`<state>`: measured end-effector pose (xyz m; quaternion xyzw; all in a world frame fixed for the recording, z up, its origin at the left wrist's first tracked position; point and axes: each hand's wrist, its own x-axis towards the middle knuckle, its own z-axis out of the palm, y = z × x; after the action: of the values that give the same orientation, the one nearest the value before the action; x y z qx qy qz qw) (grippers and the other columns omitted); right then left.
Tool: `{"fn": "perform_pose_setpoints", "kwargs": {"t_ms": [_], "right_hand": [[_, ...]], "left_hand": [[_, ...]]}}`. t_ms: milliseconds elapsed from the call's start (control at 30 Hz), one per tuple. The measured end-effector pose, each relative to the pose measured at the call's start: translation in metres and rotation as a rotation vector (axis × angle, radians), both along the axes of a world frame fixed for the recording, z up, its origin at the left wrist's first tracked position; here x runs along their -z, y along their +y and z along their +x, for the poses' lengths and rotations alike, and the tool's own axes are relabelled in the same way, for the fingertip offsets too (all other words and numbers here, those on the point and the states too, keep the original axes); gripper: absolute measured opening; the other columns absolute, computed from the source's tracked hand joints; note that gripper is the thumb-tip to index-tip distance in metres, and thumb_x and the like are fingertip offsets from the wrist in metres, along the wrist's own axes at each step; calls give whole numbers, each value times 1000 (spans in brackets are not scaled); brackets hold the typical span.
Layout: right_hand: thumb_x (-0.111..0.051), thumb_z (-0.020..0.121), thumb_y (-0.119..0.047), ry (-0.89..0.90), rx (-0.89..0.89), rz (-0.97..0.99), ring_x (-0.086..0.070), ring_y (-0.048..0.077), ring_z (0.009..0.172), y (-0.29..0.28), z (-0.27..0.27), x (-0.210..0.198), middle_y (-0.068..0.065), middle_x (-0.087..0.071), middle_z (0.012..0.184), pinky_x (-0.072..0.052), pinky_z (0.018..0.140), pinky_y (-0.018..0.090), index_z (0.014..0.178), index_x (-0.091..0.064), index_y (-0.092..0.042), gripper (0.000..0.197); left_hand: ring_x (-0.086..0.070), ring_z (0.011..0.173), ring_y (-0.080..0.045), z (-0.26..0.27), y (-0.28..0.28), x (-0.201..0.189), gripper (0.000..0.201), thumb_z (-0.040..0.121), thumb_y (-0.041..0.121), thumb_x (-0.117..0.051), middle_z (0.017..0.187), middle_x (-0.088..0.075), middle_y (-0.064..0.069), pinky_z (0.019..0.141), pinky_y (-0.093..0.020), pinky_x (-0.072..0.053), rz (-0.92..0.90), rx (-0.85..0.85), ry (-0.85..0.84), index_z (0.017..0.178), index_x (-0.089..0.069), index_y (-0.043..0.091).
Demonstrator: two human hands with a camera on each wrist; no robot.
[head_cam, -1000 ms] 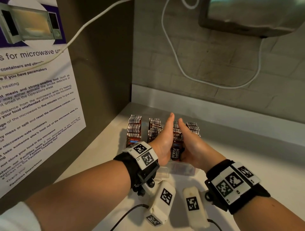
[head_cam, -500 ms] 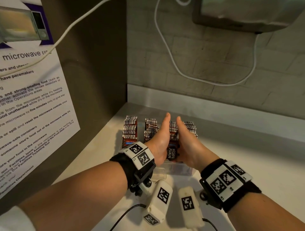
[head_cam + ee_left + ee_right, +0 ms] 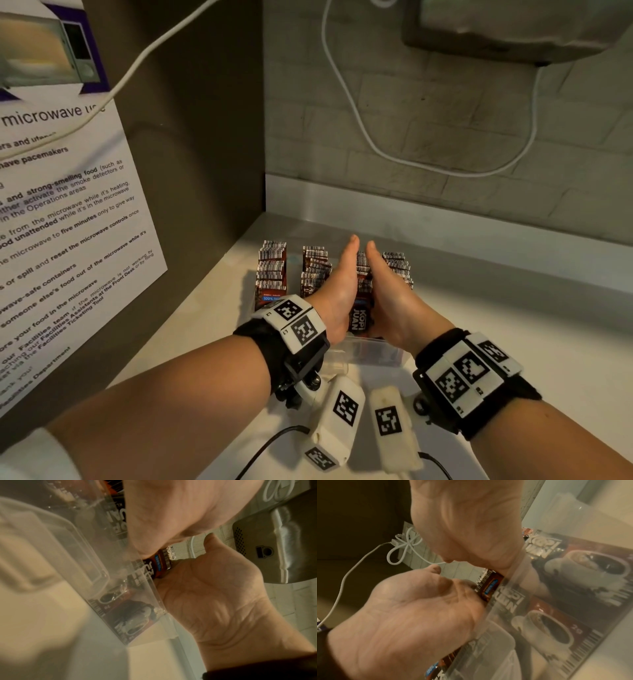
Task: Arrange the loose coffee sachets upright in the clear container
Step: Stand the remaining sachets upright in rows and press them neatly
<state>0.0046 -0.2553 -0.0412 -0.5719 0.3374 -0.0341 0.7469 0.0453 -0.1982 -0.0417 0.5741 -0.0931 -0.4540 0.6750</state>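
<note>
A clear container [image 3: 375,354] stands on the white counter with brown coffee sachets upright in several rows. My left hand [image 3: 337,284] and right hand [image 3: 388,291] are flat, palms facing, pressing the third row of sachets [image 3: 359,317] between them. The fingers are straight. Other rows stand at the left [image 3: 272,270], beside it [image 3: 313,270] and at the right [image 3: 397,267]. In the left wrist view my left hand [image 3: 171,513] and right hand [image 3: 214,588] sandwich a sachet top [image 3: 164,561]. The right wrist view shows the same sachets [image 3: 489,584] behind the container wall [image 3: 573,524].
A dark side panel with a microwave notice [image 3: 61,222] closes the left. The brick wall [image 3: 445,120] behind carries a white cable [image 3: 356,113] and an appliance [image 3: 513,31] overhead. Bare white counter [image 3: 531,325] stretches to the right of the container.
Both hands have drawn closer together, narrowing the gap at the fingertips and squeezing the row of sachets tighter. The container has not moved.
</note>
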Motion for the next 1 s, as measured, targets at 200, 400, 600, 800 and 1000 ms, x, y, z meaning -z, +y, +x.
{"fn": "perform_pose_setpoints", "kwargs": {"t_ms": [200,400,600,800,1000], "right_hand": [[-31,93,-63,-62,18,-108,-56,13,108,-3,-5,-12,4,-56,121,-48,74,28,143,-37,-20,66],[-32,93,-62,-195,155,-350,-32,15,139,-4,-9,-35,4,-31,155,-26,110,30,149,-29,-24,68],[-38,85,-71,-140,78,-246,-55,22,107,13,10,-36,9,-53,126,-38,103,35,147,-33,-19,81],[-37,91,-65,-39,-45,-157,-48,23,122,27,15,-29,10,-49,131,-38,104,39,150,-26,-18,75],[-32,95,-61,5,-115,-49,-41,31,134,32,19,-28,12,-34,151,-40,92,43,150,-25,-20,69]], "left_hand": [[-41,136,-22,3,11,-20,72,92,68,-25,153,-37,-5,89,-31,-40,-9,63,-66,150,-29,24],[-28,144,-24,33,28,-43,73,94,66,-24,156,-29,-12,115,-35,-19,-69,-45,-248,152,-27,21],[-57,73,8,31,39,-42,46,98,56,-29,72,-67,18,71,-15,-38,-1,-267,-271,95,-59,22],[-40,137,-28,41,39,-19,85,88,74,-32,156,-31,-9,102,-42,-39,85,-179,-62,153,-21,22],[-45,133,-32,35,40,-18,89,86,78,-31,152,-37,-15,99,-40,-41,88,-123,0,150,-29,18]]}}
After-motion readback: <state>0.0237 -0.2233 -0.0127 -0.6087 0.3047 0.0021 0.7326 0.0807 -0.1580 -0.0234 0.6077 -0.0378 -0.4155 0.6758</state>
